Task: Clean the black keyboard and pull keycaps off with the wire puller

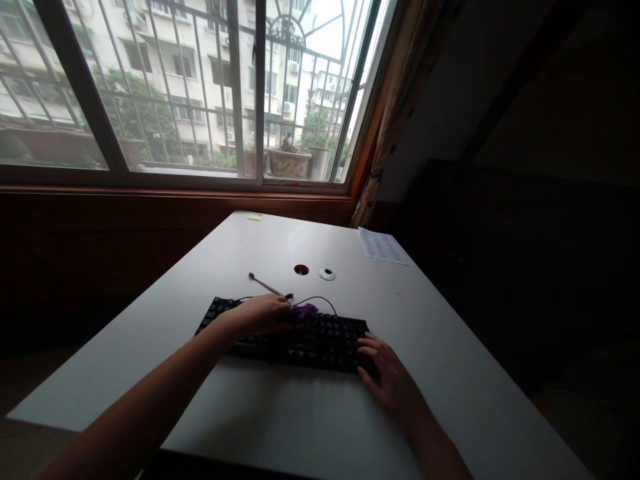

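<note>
A black keyboard (pixel 310 341) lies on the white desk (pixel 310 413). My left hand (pixel 263 315) rests on its upper middle, fingers closed on a small purple lump (pixel 305 310), perhaps cleaning gel or cloth, pressed against the keys. My right hand (pixel 387 377) lies at the keyboard's right end, fingers curled over its edge and gripping it. A thin brush or pen (pixel 265 285) lies just beyond the keyboard, near its black cable (pixel 320 299).
A round cable hole (pixel 301 269) and its white cap (pixel 327 274) sit behind the keyboard. A printed sheet (pixel 383 246) lies at the far right corner, a yellow note (pixel 255 217) at the far edge. A barred window (pixel 200 87) is behind; the right side is dark.
</note>
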